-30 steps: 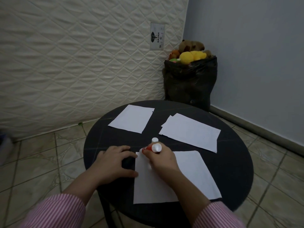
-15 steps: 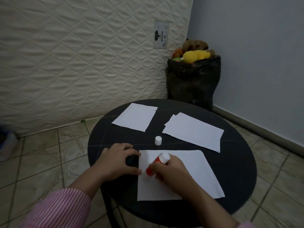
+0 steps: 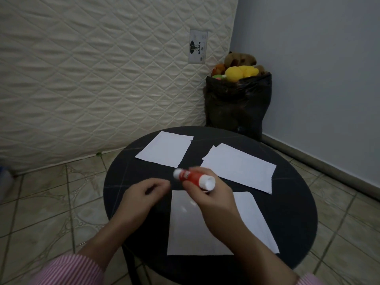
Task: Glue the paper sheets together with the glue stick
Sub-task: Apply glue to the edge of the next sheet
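Note:
A round black table [image 3: 292, 204] carries three lots of white paper. The near sheet [image 3: 185, 233] lies in front of me, one sheet [image 3: 164, 149] sits at the back left, and a small overlapping stack [image 3: 240, 169] sits at the back right. My right hand [image 3: 213, 200] grips a red glue stick [image 3: 193, 177] and holds it lifted above the near sheet's far edge. The stick lies nearly level, with its white base toward me. My left hand [image 3: 141, 196] hovers left of the sheet, its fingers loosely curled, blurred and holding nothing I can see. The loose white cap is not visible on its own.
A quilted mattress [image 3: 98, 79] leans against the wall behind the table. A black bag [image 3: 236, 108] full of plush toys stands in the corner just beyond the table's far edge. Tiled floor surrounds the table.
My right hand lifted the glue stick off the near sheet and swung it up toward the far edge. My left hand came off the sheet's left edge. The cap on the table went out of sight.

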